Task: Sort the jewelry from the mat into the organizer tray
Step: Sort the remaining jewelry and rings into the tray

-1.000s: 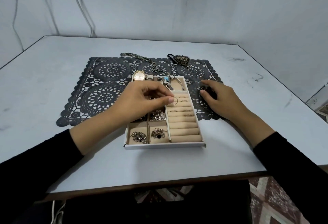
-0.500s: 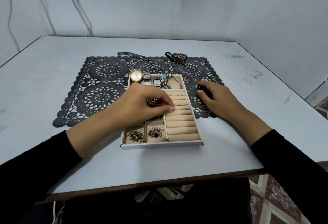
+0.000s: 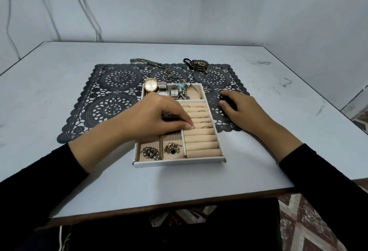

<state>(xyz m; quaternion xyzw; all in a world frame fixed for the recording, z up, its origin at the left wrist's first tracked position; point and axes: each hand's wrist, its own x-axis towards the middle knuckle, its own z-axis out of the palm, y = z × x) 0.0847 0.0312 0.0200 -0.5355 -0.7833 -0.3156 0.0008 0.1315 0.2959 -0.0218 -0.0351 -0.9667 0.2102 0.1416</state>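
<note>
Head view: a ring (image 3: 192, 127) is pinched at the fingers of the left hand (image 3: 159, 117), against the ring rolls of the organizer tray (image 3: 179, 163). The right hand (image 3: 242, 109) is laid on the mat (image 3: 111, 91), fingers bent; whether anything is held cannot be told.

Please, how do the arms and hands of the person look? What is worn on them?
Both arms are in long black sleeves. The left sleeve and the right sleeve are plain, with no marking visible, and each ends partway along the forearm. The left hand and the right hand are bare: no gloves, and no watch or bracelet shows at either wrist.
</note>
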